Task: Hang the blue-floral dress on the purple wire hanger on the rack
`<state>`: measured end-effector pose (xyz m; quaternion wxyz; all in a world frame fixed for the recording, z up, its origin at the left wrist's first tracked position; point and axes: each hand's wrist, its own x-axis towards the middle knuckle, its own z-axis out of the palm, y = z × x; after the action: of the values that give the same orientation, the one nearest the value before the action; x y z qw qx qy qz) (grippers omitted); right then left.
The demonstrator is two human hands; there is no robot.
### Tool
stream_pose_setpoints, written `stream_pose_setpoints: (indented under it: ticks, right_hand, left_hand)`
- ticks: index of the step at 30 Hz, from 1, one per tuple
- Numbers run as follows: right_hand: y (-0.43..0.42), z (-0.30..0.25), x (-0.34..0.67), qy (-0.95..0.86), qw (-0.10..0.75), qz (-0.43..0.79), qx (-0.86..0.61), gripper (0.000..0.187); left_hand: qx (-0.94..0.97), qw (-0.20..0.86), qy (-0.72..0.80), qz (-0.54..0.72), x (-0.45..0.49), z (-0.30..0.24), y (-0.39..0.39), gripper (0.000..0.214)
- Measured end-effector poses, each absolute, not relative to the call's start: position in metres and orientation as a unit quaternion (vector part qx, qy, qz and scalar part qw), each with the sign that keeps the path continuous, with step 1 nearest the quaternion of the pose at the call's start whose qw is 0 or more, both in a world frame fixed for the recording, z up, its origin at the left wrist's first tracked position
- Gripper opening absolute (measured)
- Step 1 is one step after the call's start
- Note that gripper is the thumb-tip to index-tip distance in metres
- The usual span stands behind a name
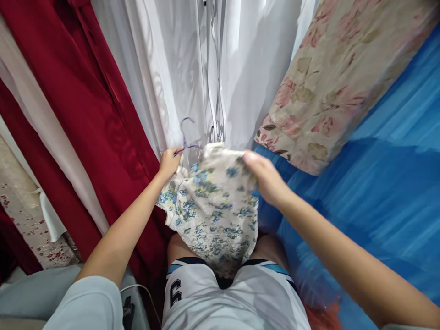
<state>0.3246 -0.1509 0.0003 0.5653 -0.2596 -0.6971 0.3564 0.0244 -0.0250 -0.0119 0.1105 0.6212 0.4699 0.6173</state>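
Note:
A white garment with blue and yellow flowers (216,211) hangs between my two hands, in front of my knees. My left hand (169,163) is closed around one arm of a thin purple clothes hanger (185,140), close to the garment's left shoulder. The hanger's hook points up, and part of its other arm goes out of sight behind the cloth. My right hand (264,176) pinches the garment's upper right edge and is a little smeared by motion. The garment's lower end hangs down between my thighs.
Dark red cloth (103,123) hangs at the left and white drapes (178,68) straight ahead. Pale straps (216,91) dangle in the middle. At the right hang a pink-flowered cloth (319,91) and blue tulle (385,197). A white cable (140,287) lies at the lower left.

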Motion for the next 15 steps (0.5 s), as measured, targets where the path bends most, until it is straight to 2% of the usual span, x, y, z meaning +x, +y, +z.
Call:
stream_pose_setpoints:
  ticks: [2,4,6,8,11,13,15]
  right_hand:
    - [-0.186,-0.002,0.312,-0.848,0.371,0.329,-0.188,0.038]
    - [-0.206,-0.010,0.306,-0.910,0.268,0.281,-0.148,0.052]
    - [-0.204,-0.022,0.305,-0.927,0.271,0.202,-0.165,0.067]
    - [-0.184,-0.038,0.305,-0.920,0.315,0.098,-0.214,0.082]
    - [-0.149,-0.064,0.303,-0.898,0.349,-0.036,-0.267,0.104]
    - [-0.137,-0.080,0.302,-0.883,0.360,-0.088,-0.287,0.100]
    - [-0.136,-0.091,0.309,-0.866,0.371,-0.114,-0.314,0.085]
  left_hand:
    - [0.590,0.152,0.456,0.649,0.025,-0.023,-0.025,0.053]
    - [0.576,0.172,0.443,0.666,0.030,-0.032,-0.033,0.060]
    - [0.560,0.260,0.384,0.686,0.043,-0.037,-0.049,0.062]
    - [0.532,0.413,0.272,0.687,0.065,-0.035,-0.072,0.058]
    - [0.492,0.595,0.126,0.623,0.105,-0.026,-0.110,0.035]
    - [0.503,0.640,0.101,0.573,0.129,-0.022,-0.130,0.025]
    - [0.541,0.643,0.112,0.531,0.143,-0.020,-0.141,0.028]
